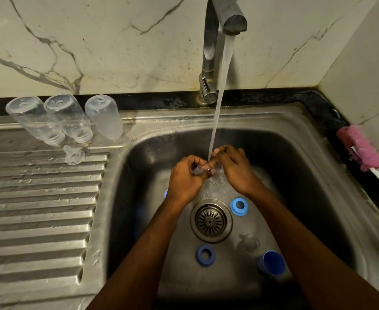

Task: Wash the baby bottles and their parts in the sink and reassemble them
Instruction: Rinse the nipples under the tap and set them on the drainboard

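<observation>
Over the steel sink [273,139], my left hand [185,177] and my right hand [234,166] together hold a small clear teat [198,170] under the running water [219,97]. Both hands' fingers curl round it, and most of it is hidden. Three clear bottles [68,118] stand upside down at the back of the drainboard, with a clear teat [73,155] just in front of them. On the sink floor lie two blue collar rings [239,206] [205,255], another clear teat [250,242] and a blue cap [272,263]. A sliver of blue [165,193] shows left of my left wrist.
The tap [210,52] rises behind the sink, its spout overhead. The drain strainer [210,220] sits mid-basin. A ribbed drainboard [38,209] spreads to the left. A pink-headed bottle brush [363,151] with a white handle lies on the dark counter at right, next to the wall corner.
</observation>
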